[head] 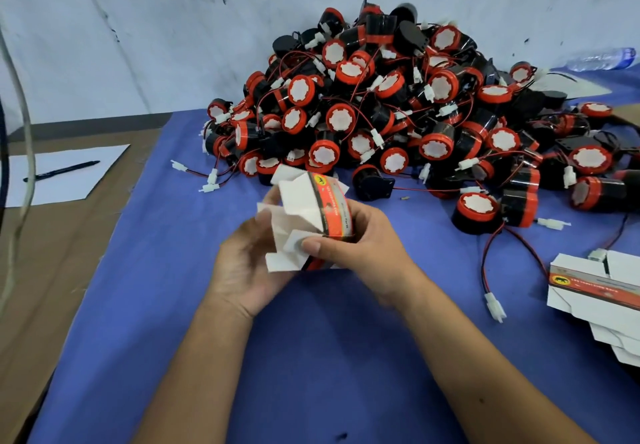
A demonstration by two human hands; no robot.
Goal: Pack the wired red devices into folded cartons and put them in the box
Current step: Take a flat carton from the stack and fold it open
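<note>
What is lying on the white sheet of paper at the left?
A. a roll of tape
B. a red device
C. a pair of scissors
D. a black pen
D: a black pen lies slantwise on the white sheet of paper at the left, apart from the pile of red devices on the blue cloth.

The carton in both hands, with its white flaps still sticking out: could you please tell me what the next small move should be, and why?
Probably fold the loose flaps shut. The carton is held between the left hand and the right hand, and its white flaps stand open at the near end. The right thumb already rests on one flap, so pressing it inward seems the natural step. Whether a device is already inside cannot be told.
</note>
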